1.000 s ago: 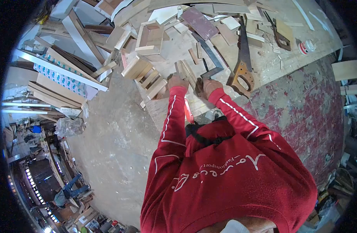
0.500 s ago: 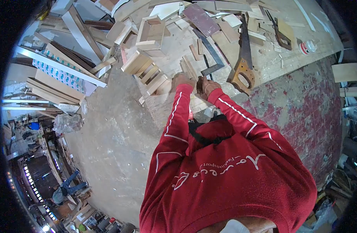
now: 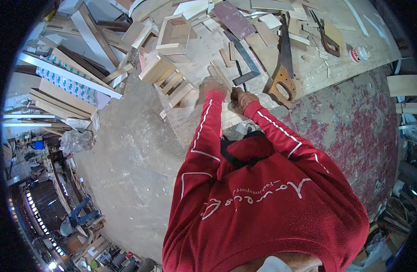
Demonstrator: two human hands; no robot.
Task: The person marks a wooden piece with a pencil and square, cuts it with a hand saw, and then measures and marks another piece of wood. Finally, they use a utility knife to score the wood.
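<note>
My left hand (image 3: pixel 212 85) is closed at the near end of a few thin wooden strips (image 3: pixel 219 73) on the worktable. To its right, my right hand (image 3: pixel 245 100) is closed around something small and dark, which I cannot make out. Just beyond the right hand lie a metal try square (image 3: pixel 245 58) and a slim dark marking tool (image 3: pixel 240 70). A handsaw (image 3: pixel 284 68) with a wooden handle rests further right. Left of my hands stands a small slatted wooden piece (image 3: pixel 168 81), with an open wooden box (image 3: pixel 176 37) behind it.
Offcuts and a reddish-brown board (image 3: pixel 235 20) lie at the back of the worktable (image 3: pixel 326 79). A smaller saw (image 3: pixel 327 41) and a white-and-red container (image 3: pixel 358 54) are at the right. Planks (image 3: pixel 68 75) are stacked at the left. A person (image 3: pixel 77 217) is in the distance at lower left.
My left hand has moved slightly forward along the strips. The gap between my two hands has widened a little, and the right hand stays near the try square.
</note>
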